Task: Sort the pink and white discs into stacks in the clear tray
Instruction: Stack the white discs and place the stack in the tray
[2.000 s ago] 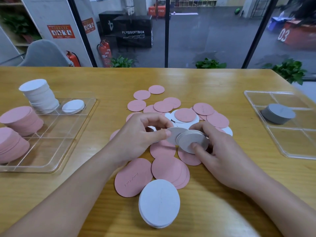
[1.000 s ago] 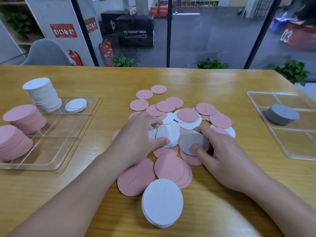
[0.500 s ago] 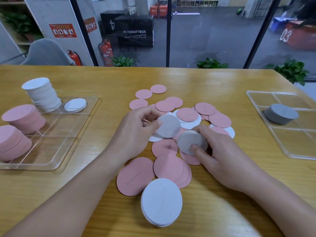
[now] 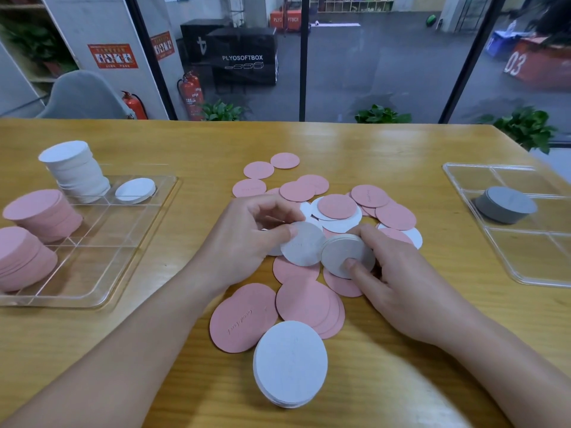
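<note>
Over a wooden table (image 4: pixel 370 143), the left hand (image 4: pixel 244 239) pinches one white disc (image 4: pixel 301 244) beside a small white stack (image 4: pixel 346 253) gripped by the right hand (image 4: pixel 398 273). Loose pink discs (image 4: pixel 336 206) lie scattered around them; the clear tray (image 4: pixel 148 223) with sorted stacks sits far left.

Left hand (image 4: pixel 244 239) pinches a single white disc (image 4: pixel 301 247) by its edge, right beside the small white stack (image 4: pixel 346 254) the right hand (image 4: pixel 398 279) grips – both over the loose pink and white pile (image 4: pixel 336 208). Clear tray (image 4: pixel 102 273) on the left has white and pink stacks; grey stack (image 4: pixel 505 203) sits in the right tray (image 4: pixel 531 254).
</note>
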### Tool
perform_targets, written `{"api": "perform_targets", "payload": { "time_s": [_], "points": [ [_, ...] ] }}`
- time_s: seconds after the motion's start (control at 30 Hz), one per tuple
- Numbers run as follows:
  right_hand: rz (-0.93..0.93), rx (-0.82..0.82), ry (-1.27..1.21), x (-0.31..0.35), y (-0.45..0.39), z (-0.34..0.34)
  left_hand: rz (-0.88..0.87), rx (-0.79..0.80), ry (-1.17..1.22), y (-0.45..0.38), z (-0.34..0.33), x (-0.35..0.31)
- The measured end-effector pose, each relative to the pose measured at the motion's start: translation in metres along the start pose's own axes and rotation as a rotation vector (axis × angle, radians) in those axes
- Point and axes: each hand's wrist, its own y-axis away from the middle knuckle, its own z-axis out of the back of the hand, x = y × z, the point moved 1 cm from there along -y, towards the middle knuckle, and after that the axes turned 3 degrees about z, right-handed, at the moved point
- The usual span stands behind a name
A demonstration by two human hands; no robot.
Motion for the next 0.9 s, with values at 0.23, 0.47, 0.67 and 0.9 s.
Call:
{"api": "perform_targets", "payload": {
  "time_s": [0.23,0.47,0.67,0.9],
  "points": [
    [0.004,-0.009,-0.002,0.004,0.001,0.000,-0.035,0.107,-0.008,0.003,-0.003,-0.003],
    [0.040,0.024,0.009,0.005,0.002,-0.001,-0.066,0.224,0.070,0.007,-0.019,-0.002],
    [0.028,0.013,0.014,-0.001,0.000,-0.003,-0.090,0.032,-0.301,0.003,-0.016,0.012],
    [0.036,0.009,0.002,0.000,-0.001,-0.001,-0.137,0.024,-0.650,0.001,-0.009,0.018]
  ]
}}
